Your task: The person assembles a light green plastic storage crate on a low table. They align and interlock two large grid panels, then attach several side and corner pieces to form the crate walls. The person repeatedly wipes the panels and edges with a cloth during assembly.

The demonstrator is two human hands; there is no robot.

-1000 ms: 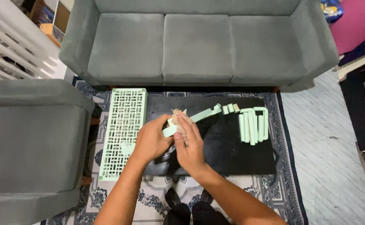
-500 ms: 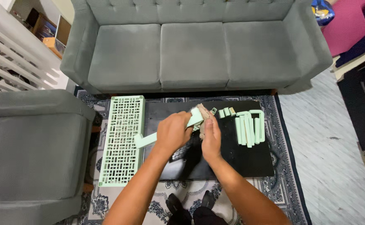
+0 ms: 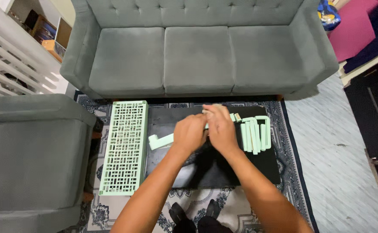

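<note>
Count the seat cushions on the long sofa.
3 on the sofa: left cushion, middle cushion, right cushion, side by side behind the black table. None looks hidden.

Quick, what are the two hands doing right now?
Left hand: closed on the pale green bar.
Right hand: curled beside it; grip cannot be told.

Near half of low black rectangular counter (image 3: pixel 223 172) lies bare, open to a hand. Left edge blocked by long mint-green plastic lattice panel (image 3: pixel 124 146); right end by bunch of mint-green plastic bars (image 3: pixel 254 134). Grey fabric sofa (image 3: pixel 197 51) walls far side, grey armchair (image 3: pixel 29 159) left.
</note>
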